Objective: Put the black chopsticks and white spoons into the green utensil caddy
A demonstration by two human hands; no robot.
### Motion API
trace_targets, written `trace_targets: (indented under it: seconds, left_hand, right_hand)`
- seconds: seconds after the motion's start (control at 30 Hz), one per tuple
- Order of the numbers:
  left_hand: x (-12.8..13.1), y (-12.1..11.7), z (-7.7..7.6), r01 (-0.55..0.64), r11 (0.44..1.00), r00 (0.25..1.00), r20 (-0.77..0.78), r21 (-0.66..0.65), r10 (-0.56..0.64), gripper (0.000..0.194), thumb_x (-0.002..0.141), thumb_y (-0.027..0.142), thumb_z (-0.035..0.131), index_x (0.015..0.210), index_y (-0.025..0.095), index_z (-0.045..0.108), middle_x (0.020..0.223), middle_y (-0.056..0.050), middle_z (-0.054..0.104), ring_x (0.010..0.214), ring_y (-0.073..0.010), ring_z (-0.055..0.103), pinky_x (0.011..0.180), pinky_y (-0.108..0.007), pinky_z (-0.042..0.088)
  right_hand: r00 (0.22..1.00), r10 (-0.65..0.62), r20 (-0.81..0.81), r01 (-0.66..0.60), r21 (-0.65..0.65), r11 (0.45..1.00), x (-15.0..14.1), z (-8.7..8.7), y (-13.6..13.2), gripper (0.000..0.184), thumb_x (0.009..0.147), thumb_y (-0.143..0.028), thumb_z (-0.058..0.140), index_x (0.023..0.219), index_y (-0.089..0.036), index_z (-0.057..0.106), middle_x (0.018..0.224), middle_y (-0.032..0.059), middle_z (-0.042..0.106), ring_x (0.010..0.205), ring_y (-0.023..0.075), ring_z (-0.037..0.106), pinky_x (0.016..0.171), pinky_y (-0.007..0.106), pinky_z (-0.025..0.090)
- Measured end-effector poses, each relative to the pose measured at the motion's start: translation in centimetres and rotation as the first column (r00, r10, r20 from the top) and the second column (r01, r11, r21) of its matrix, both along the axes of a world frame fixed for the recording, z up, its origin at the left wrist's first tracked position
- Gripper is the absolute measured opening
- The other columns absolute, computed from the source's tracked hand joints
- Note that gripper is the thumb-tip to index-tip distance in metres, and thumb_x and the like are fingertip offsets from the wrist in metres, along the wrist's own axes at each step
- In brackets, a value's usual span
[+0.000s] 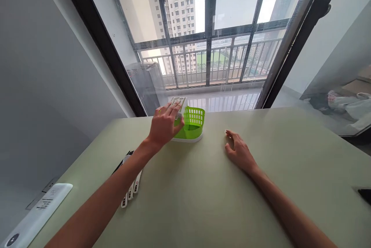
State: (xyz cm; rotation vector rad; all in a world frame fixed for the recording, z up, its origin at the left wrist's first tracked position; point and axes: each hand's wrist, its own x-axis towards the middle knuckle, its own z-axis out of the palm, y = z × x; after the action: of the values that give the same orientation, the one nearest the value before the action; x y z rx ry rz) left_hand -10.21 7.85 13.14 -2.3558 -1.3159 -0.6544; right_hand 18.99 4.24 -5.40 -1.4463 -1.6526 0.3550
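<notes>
Counter (179,205), pale green, 1: it stood against a glazed balcony front and bore the items below.

Basket (195,115), lime green, 1: it sat upright near the counter's far edge, just left of the middle from where I stood, with rows of slots in its wall and a white base (188,140) beneath. A white printed panel (180,101) rose at its left side.

Left hand (166,122), bare, 1: it lay over the panel and the basket's left part, fingers extended and slightly apart, thumb lowered toward the near side. I could not tell whether it gripped or merely rested there.

Right hand (238,149), bare, 1: it lay to the right of the basket and apart from it, low at the counter, fingers loosely bent, thumb spread away from them, nothing held.

White handles (137,186), 3, with dark marks near the ends: they lay side by side on the counter, partly hidden under the left forearm; their upper parts were covered.

White elongated device (39,213), 1: it lay along the left edge, near a wall socket (50,184).

Dark object, 1, cut off at the right edge (365,194).

Beyond the glass: a balcony railing (231,58) and a tower block (181,8).
</notes>
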Motion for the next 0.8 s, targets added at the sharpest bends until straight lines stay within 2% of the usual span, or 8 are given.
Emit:
trace_targets:
  seconds: [0.13,0.23,0.33,0.43,0.53,0.63,0.73,0.8]
  left_hand:
    - [-6.1,1.0,0.1,-0.172,0.985,0.984,0.036,-0.022,0.173,0.049,0.099,0.037,0.047,0.144,0.02,0.055,0.152,-0.008,0.058,0.144,-0.0283,0.046,0.118,-0.044,0.034]
    - [-9.7,0.6,0.1,-0.255,0.967,0.965,0.064,-0.014,0.255,0.048,0.1,0.037,0.044,0.144,0.02,0.054,0.152,-0.006,0.057,0.145,-0.026,0.045,0.118,-0.041,0.035]
    - [-12.0,-0.4,0.2,-0.3,0.954,0.952,0.063,-0.019,0.3,0.05,0.101,0.038,0.044,0.147,0.021,0.052,0.153,-0.006,0.056,0.147,-0.0266,0.043,0.117,-0.042,0.035]
    - [-13.1,-1.3,0.4,-0.318,0.947,0.946,0.056,-0.035,0.32,0.051,0.102,0.04,0.042,0.148,0.021,0.05,0.154,-0.007,0.055,0.147,-0.0282,0.042,0.117,-0.044,0.036]
    - [-12.7,-2.0,0.4,-0.311,0.95,0.949,0.052,0.009,0.31,0.05,0.103,0.041,0.041,0.148,0.02,0.05,0.156,-0.01,0.052,0.152,-0.0311,0.035,0.121,-0.05,0.029]
    - [-10.3,-3.4,-0.8,-0.216,0.973,0.975,0.076,0.075,0.21,0.049,0.104,0.041,0.044,0.147,0.019,0.049,0.164,-0.012,0.039,0.158,-0.0326,0.02,0.125,-0.055,0.02]
    - [-5.9,-5.4,-3.7,-0.001,1.0,0.99,0.144,-0.029,0.005,0.043,0.105,0.037,0.044,0.144,0.02,0.05,0.165,-0.012,0.038,0.159,-0.0284,0.018,0.126,-0.051,0.024]
    - [-2.1,-6.7,-6.2,0.133,0.979,0.96,0.267,-0.157,-0.087,0.04,0.106,0.037,0.044,0.142,0.021,0.052,0.161,-0.01,0.045,0.158,-0.026,0.023,0.126,-0.048,0.026]
  right_hand:
    - [1.0,0.007,0.005,-0.007,-0.014,1.0,0.1,-0.2,0.0,0.054,0.087,-0.022,0.05,0.141,-0.018,0.05,0.137,0.0144,0.061,0.123,0.0266,0.062,0.108,0.045,0.049]
    - [1.0,0.002,0.006,-0.001,-0.023,1.0,0.3,-0.4,0.0,0.054,0.087,-0.023,0.05,0.141,-0.018,0.051,0.137,0.0146,0.061,0.124,0.0272,0.062,0.108,0.046,0.048]
    - [1.0,0.0,0.01,0.0,-0.028,1.0,0.3,-0.5,-0.1,0.053,0.087,-0.023,0.051,0.14,-0.018,0.052,0.136,0.0144,0.062,0.124,0.0274,0.061,0.109,0.046,0.047]
    - [1.0,0.001,0.016,-0.001,-0.028,1.0,0.2,-0.5,-0.2,0.052,0.087,-0.024,0.051,0.139,-0.018,0.053,0.134,0.0148,0.062,0.122,0.0276,0.062,0.108,0.045,0.048]
    - [1.0,0.01,0.018,-0.009,-0.026,1.0,0.2,-0.4,-0.3,0.052,0.087,-0.025,0.051,0.139,-0.018,0.053,0.134,0.015,0.062,0.121,0.0282,0.063,0.106,0.046,0.049]
    - [0.999,0.032,0.013,-0.032,-0.018,0.999,0.0,0.0,-0.5,0.049,0.088,-0.025,0.05,0.137,-0.019,0.055,0.135,0.0145,0.062,0.121,0.0287,0.062,0.107,0.048,0.047]
    - [0.996,0.087,0.003,-0.087,-0.006,0.996,-1.1,0.8,-1.2,0.041,0.089,-0.024,0.048,0.128,-0.019,0.061,0.134,0.0136,0.062,0.116,0.0282,0.064,0.104,0.047,0.049]
    - [0.987,0.159,-0.003,-0.159,0.001,0.987,-2.7,1.4,-2.2,0.038,0.091,-0.022,0.046,0.124,-0.02,0.064,0.131,0.0125,0.064,0.109,0.026,0.067,0.099,0.044,0.052]
